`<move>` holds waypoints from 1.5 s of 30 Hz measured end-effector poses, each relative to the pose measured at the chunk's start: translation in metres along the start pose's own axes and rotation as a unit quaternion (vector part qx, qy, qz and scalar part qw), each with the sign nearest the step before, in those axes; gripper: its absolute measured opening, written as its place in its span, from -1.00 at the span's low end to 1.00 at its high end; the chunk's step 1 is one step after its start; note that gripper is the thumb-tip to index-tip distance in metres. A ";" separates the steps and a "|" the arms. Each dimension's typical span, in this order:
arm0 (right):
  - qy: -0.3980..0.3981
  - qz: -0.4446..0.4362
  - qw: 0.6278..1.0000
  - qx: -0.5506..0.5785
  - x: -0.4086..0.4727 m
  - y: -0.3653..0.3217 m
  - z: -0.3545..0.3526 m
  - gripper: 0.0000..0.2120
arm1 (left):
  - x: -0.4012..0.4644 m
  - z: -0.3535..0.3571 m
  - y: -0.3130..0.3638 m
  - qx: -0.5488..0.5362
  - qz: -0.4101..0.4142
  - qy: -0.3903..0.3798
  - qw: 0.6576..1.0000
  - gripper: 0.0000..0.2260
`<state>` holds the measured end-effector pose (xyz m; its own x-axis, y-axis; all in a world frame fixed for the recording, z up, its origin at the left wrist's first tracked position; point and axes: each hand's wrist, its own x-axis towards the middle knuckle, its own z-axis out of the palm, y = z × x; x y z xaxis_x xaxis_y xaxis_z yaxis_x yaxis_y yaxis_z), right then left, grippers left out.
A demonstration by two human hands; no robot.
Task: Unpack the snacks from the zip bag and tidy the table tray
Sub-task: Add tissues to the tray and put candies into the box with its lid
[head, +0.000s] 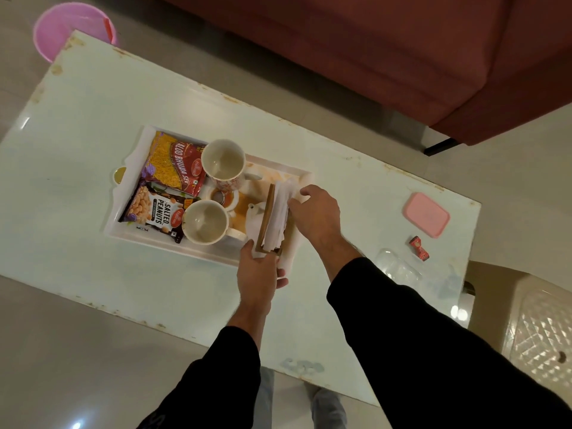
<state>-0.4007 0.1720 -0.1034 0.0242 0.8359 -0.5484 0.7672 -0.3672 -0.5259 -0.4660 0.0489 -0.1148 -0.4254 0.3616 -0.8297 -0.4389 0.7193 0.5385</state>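
A white tray (133, 150) lies on the pale table (93, 113). In it are a red and yellow aloo bhujia packet (175, 164), a salted peanuts packet (153, 210), two empty white cups (223, 161) (205, 222) and a wooden napkin holder (268, 212) with white napkins (280, 213) at the tray's right end. My left hand (259, 274) grips the holder's near end. My right hand (315, 213) rests on the napkins, fingers curled over their far side. A clear zip bag (399, 267) lies flat on the table to the right.
A pink lidded box (426, 214) and a small red wrapped sweet (418, 248) lie at the table's right end. A maroon sofa (402, 51) stands beyond the table, a pink bucket (66, 29) at the far left, a beige plastic stool (532, 329) at the right.
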 end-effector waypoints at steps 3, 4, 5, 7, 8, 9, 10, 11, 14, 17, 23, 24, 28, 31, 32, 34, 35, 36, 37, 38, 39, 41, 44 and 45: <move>0.016 0.014 1.000 0.009 -0.003 0.013 -0.009 -0.63 | -0.011 0.007 -0.009 0.047 0.111 0.067 0.990 -0.64; 0.019 0.019 1.000 0.009 -0.005 0.018 -0.014 -0.64 | -0.015 0.012 -0.011 0.065 0.139 0.072 0.986 -0.69; 0.020 0.024 1.000 0.005 -0.006 0.025 -0.019 -0.67 | -0.020 0.019 -0.013 0.080 0.160 0.068 0.981 -0.72; 0.024 0.024 0.999 -0.004 -0.010 0.036 -0.030 -0.71 | -0.028 0.031 -0.015 0.100 0.198 0.059 0.973 -0.78; 0.031 0.022 0.999 -0.007 -0.012 0.044 -0.037 -0.72 | -0.032 0.039 -0.015 0.107 0.214 0.057 0.969 -0.81; 0.036 0.022 0.999 -0.007 -0.014 0.052 -0.044 -0.73 | -0.036 0.046 -0.014 0.112 0.223 0.052 0.967 -0.84; 0.040 0.026 0.999 -0.004 -0.016 0.061 -0.051 -0.73 | -0.040 0.055 -0.014 0.114 0.229 0.043 0.966 -0.85; 0.041 0.032 0.999 0.000 -0.019 0.070 -0.058 -0.74 | -0.043 0.063 -0.016 0.116 0.237 0.030 0.964 -0.86; 0.046 0.038 0.998 0.005 -0.027 0.101 -0.083 -0.76 | -0.053 0.089 -0.025 0.149 0.254 -0.018 0.955 -0.87; 0.062 0.035 0.997 0.017 -0.034 0.136 -0.111 -0.78 | -0.065 0.115 -0.036 0.195 0.269 -0.048 0.942 -0.88; 0.110 0.062 0.992 -0.004 -0.028 0.211 -0.169 -0.86 | -0.077 0.167 -0.053 0.278 0.270 -0.092 0.917 -0.86; 0.113 0.068 0.991 -0.013 -0.024 0.220 -0.176 -0.87 | -0.076 0.172 -0.056 0.300 0.275 -0.096 0.908 -0.86; 0.115 0.081 0.989 -0.042 -0.007 0.246 -0.189 -0.87 | -0.066 0.183 -0.070 0.369 0.289 -0.100 0.877 -0.87; 0.109 0.079 0.990 -0.048 0.008 0.258 -0.188 -0.84 | -0.056 0.195 -0.072 0.396 0.327 -0.088 0.854 -0.87; 0.101 0.078 0.991 -0.047 0.012 0.260 -0.187 -0.85 | -0.053 0.201 -0.070 0.403 0.342 -0.089 0.844 -0.86; 0.074 0.075 0.993 -0.046 0.023 0.267 -0.185 -0.90 | -0.044 0.217 -0.065 0.408 0.363 -0.092 0.832 -0.85; 0.058 0.072 0.995 -0.046 0.028 0.269 -0.184 -0.85 | -0.039 0.226 -0.061 0.405 0.369 -0.093 0.831 -0.84; 0.044 0.071 0.996 -0.045 0.033 0.272 -0.183 -0.79 | -0.033 0.235 -0.058 0.401 0.371 -0.095 0.832 -0.83; 0.035 0.067 0.996 -0.044 0.037 0.274 -0.182 -0.75 | -0.028 0.244 -0.054 0.402 0.368 -0.099 0.833 -0.82; 0.029 0.061 0.997 -0.044 0.042 0.276 -0.180 -0.73 | -0.023 0.254 -0.051 0.409 0.360 -0.107 0.832 -0.82; 0.025 0.057 0.997 -0.047 0.045 0.278 -0.178 -0.73 | -0.018 0.262 -0.048 0.421 0.353 -0.118 0.827 -0.80; 0.021 0.039 0.996 -0.075 0.052 0.281 -0.174 -0.73 | -0.008 0.279 -0.045 0.444 0.343 -0.143 0.815 -0.77; 0.035 0.003 0.994 -0.105 0.057 0.285 -0.168 -0.79 | 0.001 0.295 -0.046 0.479 0.331 -0.169 0.796 -0.74; 0.043 -0.007 0.993 -0.107 0.057 0.286 -0.167 -0.79 | 0.003 0.299 -0.046 0.488 0.333 -0.171 0.789 -0.74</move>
<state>-0.0723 0.1832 -0.1767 0.0593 0.8755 -0.4796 0.8861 -0.2674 -0.3785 -0.2105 0.1936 -0.1860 0.0069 0.8708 -0.4916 0.6805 0.3561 0.6404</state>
